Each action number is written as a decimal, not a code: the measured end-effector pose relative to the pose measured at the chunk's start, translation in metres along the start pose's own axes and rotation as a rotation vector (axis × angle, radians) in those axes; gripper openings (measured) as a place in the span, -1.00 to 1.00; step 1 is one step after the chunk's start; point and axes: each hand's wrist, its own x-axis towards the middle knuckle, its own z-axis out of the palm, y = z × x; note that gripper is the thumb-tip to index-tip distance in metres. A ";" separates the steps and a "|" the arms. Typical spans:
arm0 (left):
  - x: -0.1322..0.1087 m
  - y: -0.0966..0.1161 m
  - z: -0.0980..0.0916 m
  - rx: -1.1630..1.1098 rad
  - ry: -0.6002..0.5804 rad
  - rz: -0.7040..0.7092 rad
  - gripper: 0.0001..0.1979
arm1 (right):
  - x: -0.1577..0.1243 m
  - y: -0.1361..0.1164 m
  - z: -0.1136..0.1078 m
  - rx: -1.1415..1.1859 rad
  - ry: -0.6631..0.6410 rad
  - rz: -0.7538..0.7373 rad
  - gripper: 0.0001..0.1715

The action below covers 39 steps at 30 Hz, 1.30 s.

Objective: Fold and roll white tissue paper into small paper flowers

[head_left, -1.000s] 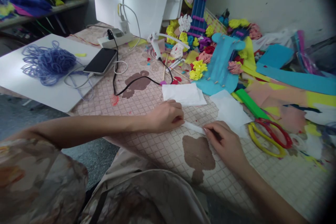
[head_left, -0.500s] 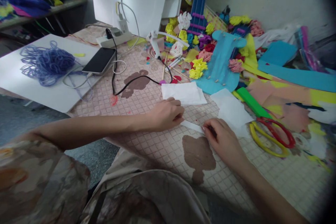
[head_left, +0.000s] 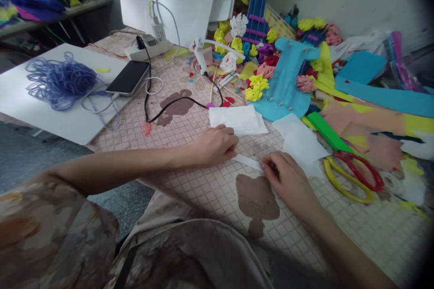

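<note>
One white strip (head_left: pixel 248 162); checked table (head_left: pixel 206 185); wall (head_left: pixel 369 0)

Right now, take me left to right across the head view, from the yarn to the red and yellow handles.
Blue-purple yarn, dark-screened phone, left hand, white strip, right hand, red and yellow handles.

The paper strip (head_left: pixel 248 161) mid-frame is just plain white, and the surface (head_left: pixel 185 128) under it is pinkish-beige with a diamond grid plus brown blotches. Yarn (head_left: pixel 69 80) on the left's bluish purple. Scissors (head_left: pixel 342 157) at right have one red handle, one yellow. Bar (head_left: pixel 328 131) above them's bright green. Sleeve (head_left: pixel 50 230), lower left: mottled brown-grey with orange patches.
</note>
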 end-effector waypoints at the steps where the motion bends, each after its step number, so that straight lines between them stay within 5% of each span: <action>1: 0.000 -0.001 0.000 -0.013 -0.001 -0.006 -0.87 | 0.000 0.000 0.000 0.010 0.000 0.008 -0.89; 12: 0.000 -0.004 0.000 -0.123 0.023 0.027 -0.94 | 0.008 -0.001 -0.010 0.097 -0.167 0.082 -0.90; 21: -0.004 -0.006 0.004 -0.282 0.109 0.011 -0.94 | 0.001 0.002 -0.009 0.117 0.010 0.027 -0.90; 27: -0.004 -0.010 -0.001 -0.446 0.073 -0.042 -0.81 | 0.010 -0.001 -0.018 0.139 -0.048 -0.044 -0.85; 35: 0.020 -0.013 -0.018 -0.519 -0.193 0.030 -0.77 | 0.036 -0.004 -0.032 0.144 -0.120 -0.138 -0.83; 39: 0.036 -0.003 -0.016 -0.587 -0.139 -0.005 -0.76 | 0.049 -0.002 -0.039 0.169 -0.119 -0.159 -0.81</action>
